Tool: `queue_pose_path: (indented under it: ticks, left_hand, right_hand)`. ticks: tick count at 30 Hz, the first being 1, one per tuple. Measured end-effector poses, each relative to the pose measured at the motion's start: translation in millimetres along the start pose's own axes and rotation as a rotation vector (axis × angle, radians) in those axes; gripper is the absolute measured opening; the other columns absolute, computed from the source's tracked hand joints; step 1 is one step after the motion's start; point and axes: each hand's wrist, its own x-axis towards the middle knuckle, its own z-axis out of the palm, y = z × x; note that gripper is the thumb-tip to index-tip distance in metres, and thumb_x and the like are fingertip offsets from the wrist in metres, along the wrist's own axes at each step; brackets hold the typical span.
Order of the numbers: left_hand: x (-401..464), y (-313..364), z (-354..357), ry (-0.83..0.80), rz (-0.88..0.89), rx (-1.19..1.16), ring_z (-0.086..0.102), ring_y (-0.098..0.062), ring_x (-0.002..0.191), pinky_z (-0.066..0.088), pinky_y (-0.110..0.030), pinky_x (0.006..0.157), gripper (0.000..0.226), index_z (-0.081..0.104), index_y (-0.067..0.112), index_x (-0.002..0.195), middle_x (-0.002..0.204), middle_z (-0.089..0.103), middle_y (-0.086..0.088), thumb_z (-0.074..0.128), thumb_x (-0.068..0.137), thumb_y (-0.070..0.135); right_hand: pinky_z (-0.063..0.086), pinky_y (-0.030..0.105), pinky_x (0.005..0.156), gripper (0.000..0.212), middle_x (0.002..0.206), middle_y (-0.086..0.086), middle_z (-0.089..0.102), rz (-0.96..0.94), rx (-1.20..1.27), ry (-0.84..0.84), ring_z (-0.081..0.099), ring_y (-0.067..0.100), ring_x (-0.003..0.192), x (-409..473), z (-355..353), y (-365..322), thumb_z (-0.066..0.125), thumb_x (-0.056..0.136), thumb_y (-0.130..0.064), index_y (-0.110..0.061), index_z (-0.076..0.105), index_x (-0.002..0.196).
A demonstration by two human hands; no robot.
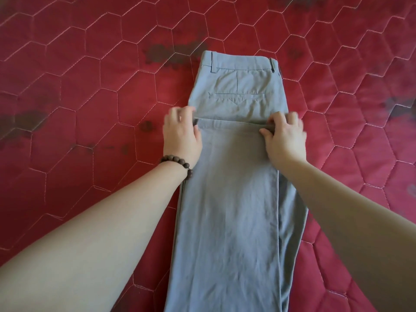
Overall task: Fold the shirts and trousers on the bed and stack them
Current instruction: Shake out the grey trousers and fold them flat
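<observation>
A pair of grey trousers (234, 176) lay flat on the red quilted bed cover (90, 86). The waistband was at the 12 o'clock end, far from the person, with the back pocket (236, 96) facing up. The legs ran down toward 6 o'clock. The leg ends had been brought up over the top, and their hem edge (229, 123) made a line across the trousers just under the pocket.

The left hand (181, 134) was at the 9 o'clock end of that hem. It was blurry, so it looked like the fingers curled round the cloth edge, but that was hard to be sure of. A bracelet of brown beads (177, 163) sat on that wrist.

The right hand (284, 136) was at the 3 o'clock end. Its thumb and bent fingers pinched the hem.

Dark blotches (157, 52) marked the cover near 11 o'clock.
</observation>
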Motion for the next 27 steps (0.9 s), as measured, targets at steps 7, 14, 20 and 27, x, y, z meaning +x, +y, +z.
queue_pose_path:
  ticks: [7,14,20,27]
  left_hand:
    - [-68.2,16.0,27.8,-0.378,0.437,0.32,0.02,-0.027,0.147,0.013,-0.042,0.121,0.052,0.035,0.003,0.147,0.156,0.028,-0.014,0.038,0.097,0.018]
    - [-120.4,-0.7,15.1,-0.456,0.373,0.498,0.006,-0.026,0.15,0.007,-0.049,0.12,0.066,0.019,0.013,0.154,0.161,0.011,-0.013,0.025,0.094,0.038]
    - [-207.9,-8.0,-9.4,-0.485,0.399,0.493,0.007,-0.03,0.149,0.011,-0.052,0.119,0.064,0.02,0.012,0.154,0.161,0.013,-0.015,0.028,0.096,0.04]
    - [-275.7,-30.6,-31.6,-0.56,0.543,0.47,0.008,-0.027,0.15,0.014,-0.051,0.119,0.071,0.022,0.016,0.154,0.162,0.014,-0.009,0.037,0.092,0.049]
  right_hand:
    - [0.022,0.05,0.116,0.048,0.145,0.018,0.045,-0.441,-0.12,-0.002,0.04,0.033,0.137,-72.5,47.8,-24.4,0.054,0.091,-0.008,-0.001,0.049,0.138]
    - [-0.009,0.051,0.119,0.06,0.162,0.004,0.006,-0.291,-0.235,-0.176,-0.006,0.022,0.15,-127.4,55.6,-6.9,0.025,0.098,-0.041,-0.021,0.015,0.154]
    - [-0.002,0.055,0.119,0.058,0.161,0.005,0.014,-0.306,-0.27,-0.225,0.0,0.021,0.15,-206.2,53.3,-2.8,0.023,0.099,-0.04,-0.018,0.019,0.153]
    - [0.008,0.056,0.118,0.059,0.16,-0.004,0.018,-0.425,-0.29,-0.261,0.009,0.017,0.149,-289.0,50.0,33.2,0.032,0.098,-0.045,-0.025,0.021,0.153]
